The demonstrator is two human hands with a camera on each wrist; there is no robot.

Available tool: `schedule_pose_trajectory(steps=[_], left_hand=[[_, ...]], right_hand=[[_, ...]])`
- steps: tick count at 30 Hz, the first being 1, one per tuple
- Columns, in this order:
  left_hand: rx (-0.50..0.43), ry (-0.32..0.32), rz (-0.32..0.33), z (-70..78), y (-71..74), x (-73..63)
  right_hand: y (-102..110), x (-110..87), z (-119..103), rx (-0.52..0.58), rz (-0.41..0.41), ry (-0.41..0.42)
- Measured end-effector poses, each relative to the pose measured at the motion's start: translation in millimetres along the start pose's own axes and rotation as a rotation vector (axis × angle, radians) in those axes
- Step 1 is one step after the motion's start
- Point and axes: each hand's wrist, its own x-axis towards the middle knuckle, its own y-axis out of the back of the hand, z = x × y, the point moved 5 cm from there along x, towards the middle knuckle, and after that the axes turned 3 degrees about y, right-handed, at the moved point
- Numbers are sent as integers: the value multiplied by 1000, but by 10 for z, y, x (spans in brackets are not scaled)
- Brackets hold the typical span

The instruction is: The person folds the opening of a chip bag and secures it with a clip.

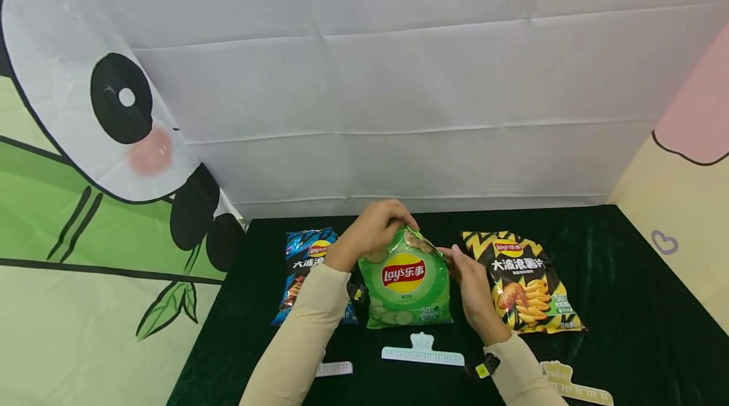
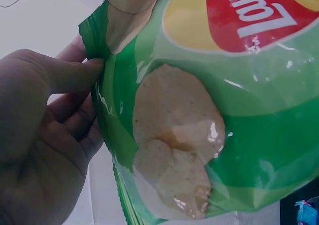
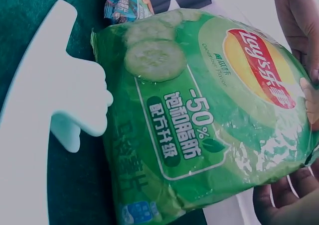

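Judging from the three views, I would call the green chip bag (image 1: 407, 295) light and soft, puffed out by the air inside, with a slick, shiny film that could slide under a dry fingertip. The chips should be brittle, so I would keep pressure off the round belly and take hold at the flat top seal (image 2: 101, 103), or pinch a side edge.

The bag sits at the middle of the row, its lower edge seemingly resting on the counter and its top tilted up. Its long axis, as I judge it, runs from that near lower edge to the far top seal; the lettering reads right way up from the head camera.

My left hand (image 1: 373, 229) pinches the top seal between thumb and fingers. My right hand (image 1: 471, 281) has its fingers part-bent at the upper right edge; I cannot tell whether it pinches the film or only touches it.

Farther out, a blue bag (image 1: 299, 260) lies to the left, partly behind the left arm, and a black-and-yellow bag (image 1: 524, 286) to the right. Nearer me are a white clip (image 1: 423, 356), just below the green one, and a yellow clip (image 1: 581, 390) on the dark counter (image 1: 615, 292).
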Motion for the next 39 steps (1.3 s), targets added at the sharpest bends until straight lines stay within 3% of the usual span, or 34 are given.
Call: schedule_pose_trajectory(steps=[8,12,21,28,35,39], left_hand=[[2,-17,8,31,-13,-19],[-12,-13,4,17,-25,-26],[25,38,20,-21,-47,-45],[-3,78,9,-8,-98,-55],[94,109,-12,32,-188,-31],[90,141,-26,35,-217,-7]], right_hand=[[-57,-24,-3,35,-48,10],[-58,-9,8,58,-37,-37],[-106,39,41,13,-48,-59],[-87,44,37,17,-52,-49],[-94,39,4,53,-68,-41],[-90,52,-21,40,-67,-41]])
